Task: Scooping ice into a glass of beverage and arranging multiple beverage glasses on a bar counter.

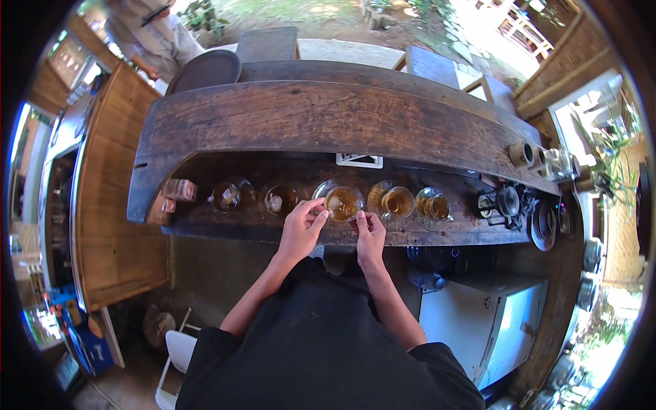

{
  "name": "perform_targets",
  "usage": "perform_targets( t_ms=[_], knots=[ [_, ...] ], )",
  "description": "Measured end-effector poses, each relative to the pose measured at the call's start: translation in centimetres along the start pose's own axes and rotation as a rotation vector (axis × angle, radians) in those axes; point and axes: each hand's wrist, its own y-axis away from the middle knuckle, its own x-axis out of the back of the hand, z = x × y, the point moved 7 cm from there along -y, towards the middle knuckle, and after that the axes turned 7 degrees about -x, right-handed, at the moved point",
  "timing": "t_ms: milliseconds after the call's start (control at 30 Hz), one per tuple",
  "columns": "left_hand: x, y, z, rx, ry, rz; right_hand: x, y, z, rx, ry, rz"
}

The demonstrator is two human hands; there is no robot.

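A clear glass cup [346, 202] of amber drink is between my two hands at the counter's middle. The fingers of my left hand [303, 229] pinch its left side. My right hand [370, 238] grips its near right side. A pale patch shows in the drink, and I cannot tell whether it is ice or glare. Behind the cup lies a glass saucer [326, 185]. Two more glass cups on the left, a far one [227, 197] and a nearer one [279, 201], hold pale lumps. To the right are two amber-filled cups [398, 202] [436, 206] on glass saucers.
A raised dark wooden bar top [287, 116] runs behind the lower shelf. Wrapped blocks [180, 190] sit at the shelf's left end, a glass pot [507, 201] at its right. A round tray [205, 71] rests on the bar near a standing person [154, 37]. Below right stands a white cabinet [454, 318].
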Motion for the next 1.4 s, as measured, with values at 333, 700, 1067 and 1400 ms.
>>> perform_targets(
  t_ms=[333, 700, 1067, 1400],
  knots=[
    [-0.7, 0.8, -1.4, 0.058, -0.087, 0.159, 0.2, -1.5, 0.7, -0.001, 0.246, -0.046],
    [-1.6, -0.2, -2.7, 0.044, -0.100, 0.172, 0.9, -2.6, 1.3, 0.055, 0.239, 0.029],
    [-2.0, -0.6, -3.6, 0.048, -0.078, 0.178, 1.1, -2.8, 1.0, 0.088, 0.359, 0.039],
    [-1.5, -1.0, -2.3, -0.020, -0.299, 0.174, 0.8, 0.6, -2.9, 0.308, 0.570, 0.020]
  ],
)
